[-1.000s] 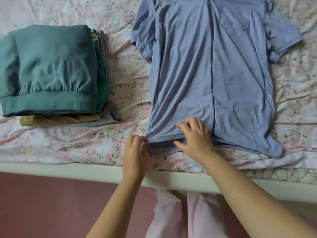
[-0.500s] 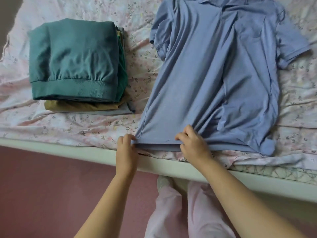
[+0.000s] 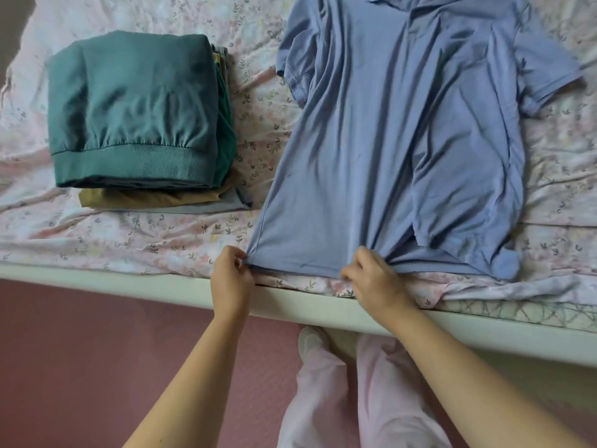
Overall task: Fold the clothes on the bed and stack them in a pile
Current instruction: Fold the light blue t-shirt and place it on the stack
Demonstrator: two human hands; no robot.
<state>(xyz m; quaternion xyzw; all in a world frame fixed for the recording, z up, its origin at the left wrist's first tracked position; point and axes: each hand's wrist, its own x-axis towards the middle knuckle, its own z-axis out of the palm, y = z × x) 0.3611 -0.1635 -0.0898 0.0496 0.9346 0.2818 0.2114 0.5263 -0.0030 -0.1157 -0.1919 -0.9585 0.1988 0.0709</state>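
At near edge of bed (image 3: pixel 161 240) | your left grip (image 3: pixel 231 279) pinches hem corner of blue polo shirt (image 3: pixel 387 140) | your right grip (image 3: pixel 374 279) clutches same hem mid-width | shirt lies spread on bed, collar far | folded pile (image 3: pixel 135 118) sits left, apart.

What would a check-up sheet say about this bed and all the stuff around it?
Surface: floral sheet, pink and wrinkled, covering the bed.
Job's things: blue shirt spread out, collar away from the person, not yet folded; pile of folded clothes to its left, teal piece on top, apart from the shirt.
Clutter: nothing seen.
Grippers: left hand pinches the shirt's near hem corner; right hand pinches the hem further along.
Cables: nothing seen.
Surroundings: pinkish floor, pale bed frame, the person's pink trousers.
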